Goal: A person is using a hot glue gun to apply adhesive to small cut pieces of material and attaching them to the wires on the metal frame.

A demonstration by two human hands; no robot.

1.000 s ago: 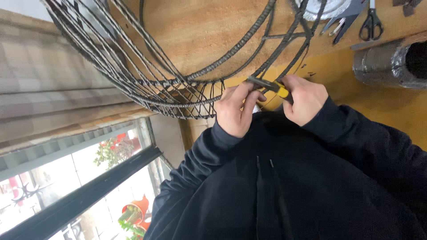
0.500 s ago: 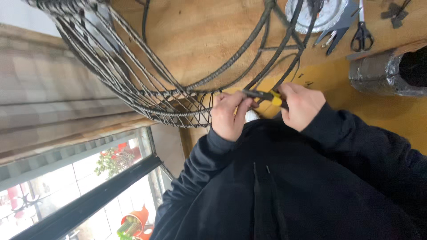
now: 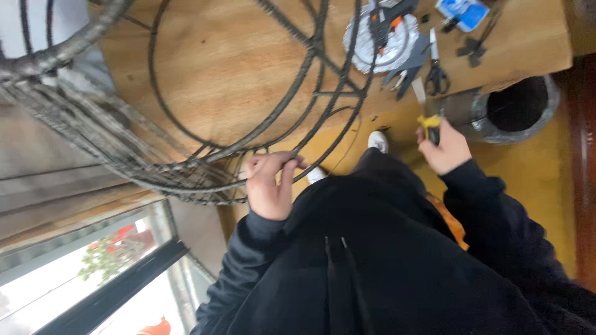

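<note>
L hand pinches a thin dark wire w/ fingertips closed on it, right at the lower edge of the big rounded frame of dark ribbed steel bars. The frame's curved bars bunch together to the L of the hand and fan up across the light brown plywood worktop; the thin wire runs from the fingers up and R, toward the worktop edge.

R hand is well apart from the L, out by the worktop's near edge, grip wrapped tight round a tool w/ yellow-and-black handle; its pale metal end points up toward the worktop. Can't tell the tool's kind for sure, head is blurred.

Around: on the worktop above the R hand, black-handled scissors, a round silver foil-like disc w/ a dark tool w/ orange bits lying on it, a blue-and-white packet near the top edge. Just R of the R hand, a grey metal cylinder w/ dark open mouth lies on the yellow floor. A white shoe tip shows between the hands. Black jacket sleeves and torso fill the lower frame. Lower L, a window w/ dark frame, greenery outside.

In the way: the frame's crossing bars lie over much of the worktop between the L hand and the tools.
</note>
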